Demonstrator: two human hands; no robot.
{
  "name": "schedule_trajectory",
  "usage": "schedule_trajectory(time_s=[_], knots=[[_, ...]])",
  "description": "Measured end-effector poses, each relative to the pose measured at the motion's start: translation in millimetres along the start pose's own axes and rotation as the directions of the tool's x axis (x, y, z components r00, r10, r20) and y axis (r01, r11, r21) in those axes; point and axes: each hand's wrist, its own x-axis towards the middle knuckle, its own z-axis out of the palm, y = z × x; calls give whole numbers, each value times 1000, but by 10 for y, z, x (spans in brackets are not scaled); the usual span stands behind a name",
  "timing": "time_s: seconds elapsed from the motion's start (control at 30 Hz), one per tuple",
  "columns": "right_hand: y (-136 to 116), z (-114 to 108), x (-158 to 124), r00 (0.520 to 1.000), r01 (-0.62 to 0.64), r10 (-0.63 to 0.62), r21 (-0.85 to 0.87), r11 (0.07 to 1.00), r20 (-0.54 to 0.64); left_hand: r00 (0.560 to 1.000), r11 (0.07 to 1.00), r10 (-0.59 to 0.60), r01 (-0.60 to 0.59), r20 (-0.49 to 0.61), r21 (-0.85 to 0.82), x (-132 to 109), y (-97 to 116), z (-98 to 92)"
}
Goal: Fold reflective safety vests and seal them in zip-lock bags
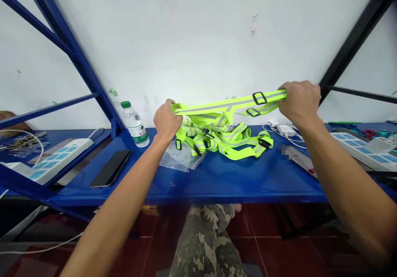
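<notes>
Reflective harness [214, 108] pinched by left hand [166, 121] and right hand [299, 105] fingers; bottle label [137, 133] illegible

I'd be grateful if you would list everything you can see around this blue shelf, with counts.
reflective harness: 1, neon yellow with grey stripes and black buckles, held above the shelf
plastic bag: 1, clear, beneath the harness
water bottle: 1, clear with green cap, left of the harness
smartphone: 1, black, lying on the shelf, left
power strips: 2, white and blue, far left and far right
charger: 1, white, with cables, right of the harness
shelf: 1, blue, under everything
left hand: 1, gripping the harness
right hand: 1, gripping the harness's other end
</notes>
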Motion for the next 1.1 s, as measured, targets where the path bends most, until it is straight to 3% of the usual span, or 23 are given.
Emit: schedule_trajectory(time_s=[0.13,0.3,0.37,0.5,0.6,0.67,0.73,0.8,0.87,0.9,0.97,1.03,1.1], knots=[[120,37,-70,984,66,-57,-47,997,170,995,994,81,-76,-60,79,11,-77,13],[263,20,-121,971,-68,11,231,971,237,986,967,157,-145,-46,210,13,-85,26],[259,10,-150,949,-91,-23,342,935,314,984,962,176,-168,-22,214,20,-22,43],[124,11,-265,883,-121,-182,585,802,432,985,984,166,-169,51,57,52,175,107],[-13,55,-351,890,-115,-230,683,722,394,977,977,188,-175,104,-121,69,305,145],[-91,110,-376,944,-115,-161,744,658,288,960,949,252,-219,125,-226,71,359,159],[-157,178,-363,993,-91,-5,813,575,115,934,903,319,-248,161,-350,61,389,175],[-223,249,-319,978,-85,209,860,503,-26,909,837,339,-174,243,-519,38,406,202],[-301,306,-260,922,-139,386,893,427,-41,880,748,323,-11,349,-664,3,429,241],[-347,326,-233,897,-197,441,914,356,21,861,705,314,71,400,-706,-17,448,264],[-457,340,-196,857,-360,436,925,124,275,830,652,310,171,465,-739,-58,508,310],[-580,321,-191,797,-526,270,840,-129,541,823,642,326,169,466,-748,-93,596,349],[-700,283,-218,760,-621,61,750,-228,647,841,683,324,109,433,-722,-117,695,372]])
